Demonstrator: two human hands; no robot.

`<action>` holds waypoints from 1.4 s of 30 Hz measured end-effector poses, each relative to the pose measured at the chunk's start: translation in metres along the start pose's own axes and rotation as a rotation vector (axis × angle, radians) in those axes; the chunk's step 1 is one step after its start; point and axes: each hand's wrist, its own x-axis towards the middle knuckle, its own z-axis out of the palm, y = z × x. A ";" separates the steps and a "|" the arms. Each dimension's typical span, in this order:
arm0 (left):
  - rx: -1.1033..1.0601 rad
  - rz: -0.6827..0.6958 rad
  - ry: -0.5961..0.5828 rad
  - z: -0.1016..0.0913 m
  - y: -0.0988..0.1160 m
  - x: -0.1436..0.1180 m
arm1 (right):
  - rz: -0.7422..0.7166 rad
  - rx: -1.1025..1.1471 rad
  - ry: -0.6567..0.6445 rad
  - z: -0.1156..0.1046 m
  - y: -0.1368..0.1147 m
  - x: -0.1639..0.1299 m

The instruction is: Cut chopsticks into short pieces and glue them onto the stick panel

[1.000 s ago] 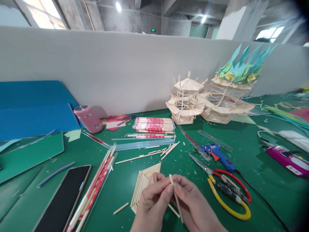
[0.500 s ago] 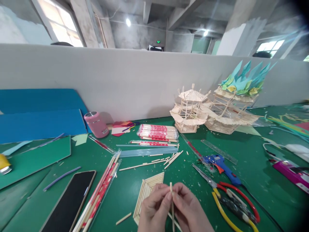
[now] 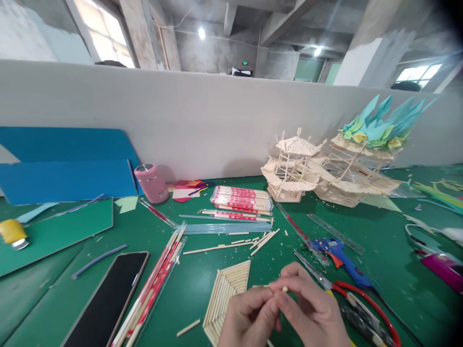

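My left hand point(image 3: 248, 315) and my right hand point(image 3: 309, 306) meet low in the picture, fingertips pinched together. Between them is a thin wooden stick point(image 3: 285, 289), of which just a pale end shows at my right fingertips; the fingers hide the rest. Beside and partly behind my left hand lies a flat panel of glued sticks point(image 3: 224, 294) with angled sides. A short stick piece point(image 3: 188, 327) is on the green table left of that panel. To the right of my right hand are red-handled pliers point(image 3: 314, 271) and a blue glue gun point(image 3: 340, 258).
Two stick-built pavilions point(image 3: 289, 178) stand at the back right, one topped with blue paper. Packed sticks point(image 3: 241, 198), cut sticks point(image 3: 265, 241), a pink flask point(image 3: 152, 184) and a phone point(image 3: 108, 299) lie around. A grey partition point(image 3: 202, 120) closes off the back.
Both hands have moved right, away from the stick panel. The stick, upright between my fingers before, is now turned so that little more than its end shows. The view has shifted slightly left.
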 end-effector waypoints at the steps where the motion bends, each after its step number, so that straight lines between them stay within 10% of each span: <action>1: 0.012 0.014 0.015 -0.001 0.002 0.001 | -0.031 -0.081 -0.008 -0.009 0.001 -0.002; 10: -0.122 0.074 0.238 -0.028 0.022 0.027 | 0.196 -1.007 0.087 -0.123 0.075 -0.077; 23: -0.181 0.002 0.102 -0.027 0.016 0.031 | 0.560 -1.097 -0.133 -0.142 0.069 -0.053; 32: -0.164 -0.072 0.081 -0.025 0.013 0.032 | 0.571 -0.130 -0.010 -0.087 0.027 -0.042; 42: -0.121 0.052 0.023 -0.026 0.025 0.031 | 0.334 -0.261 -0.026 -0.021 0.008 -0.007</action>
